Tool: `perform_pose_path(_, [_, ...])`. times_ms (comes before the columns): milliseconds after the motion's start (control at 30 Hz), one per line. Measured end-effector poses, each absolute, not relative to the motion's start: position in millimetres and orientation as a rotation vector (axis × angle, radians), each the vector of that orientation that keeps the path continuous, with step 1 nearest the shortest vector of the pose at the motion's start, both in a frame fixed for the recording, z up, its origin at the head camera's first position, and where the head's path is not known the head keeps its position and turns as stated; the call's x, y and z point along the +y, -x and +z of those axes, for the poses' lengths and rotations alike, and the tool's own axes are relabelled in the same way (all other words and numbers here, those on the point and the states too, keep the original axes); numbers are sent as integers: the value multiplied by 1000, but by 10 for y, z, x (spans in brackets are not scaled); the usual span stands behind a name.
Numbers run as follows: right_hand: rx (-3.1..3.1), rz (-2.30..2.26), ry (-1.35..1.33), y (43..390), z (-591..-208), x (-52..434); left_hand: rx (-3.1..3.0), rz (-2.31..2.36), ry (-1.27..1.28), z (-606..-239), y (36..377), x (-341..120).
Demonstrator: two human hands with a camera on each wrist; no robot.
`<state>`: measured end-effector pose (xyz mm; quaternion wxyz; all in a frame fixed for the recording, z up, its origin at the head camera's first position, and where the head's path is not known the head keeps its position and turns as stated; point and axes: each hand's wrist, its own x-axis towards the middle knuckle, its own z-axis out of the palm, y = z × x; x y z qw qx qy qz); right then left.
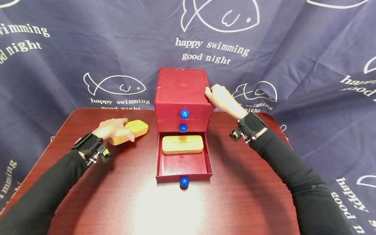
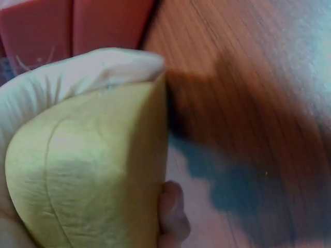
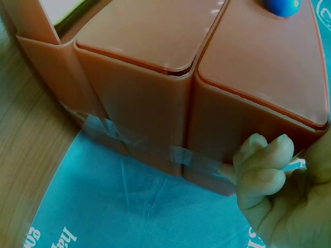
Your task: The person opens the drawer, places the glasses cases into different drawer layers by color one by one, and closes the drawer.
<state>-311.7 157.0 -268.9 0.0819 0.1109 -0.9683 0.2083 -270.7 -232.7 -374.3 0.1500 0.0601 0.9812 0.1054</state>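
Low over the table on the left, my left hand (image 1: 113, 129) grips a yellow glasses case (image 1: 138, 127), its fingers and thumb around the sides; the left wrist view shows the rounded end of this case (image 2: 88, 160) close up. A red three-drawer box (image 1: 183, 86) stands at the back, its bottom drawer (image 1: 183, 165) pulled out. Inside that drawer, towards the back, lies a second yellow glasses case (image 1: 182, 144). My right hand (image 1: 221, 98) holds the box at its upper right edge. In the right wrist view, curled fingers (image 3: 266, 173) press against its side.
Blue round knobs (image 1: 184, 114) sit on the drawer fronts; the lowest knob (image 1: 184, 182) sticks out towards me. The upper two drawers are closed. A dark blue fish-print cloth (image 1: 129, 58) hangs behind the reddish wooden table (image 1: 235, 195).
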Motion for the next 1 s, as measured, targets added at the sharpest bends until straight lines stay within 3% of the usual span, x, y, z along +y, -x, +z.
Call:
perform_pose_path(533, [-2894, 629, -341, 3160, -2724, 1592, 2826, 394, -506, -3358, 2451, -2195])
perform_pose_path(1000, [-2902, 657, -335, 3146, -2713, 1590, 2703, 260, -689, -3045, 2154, -1782])
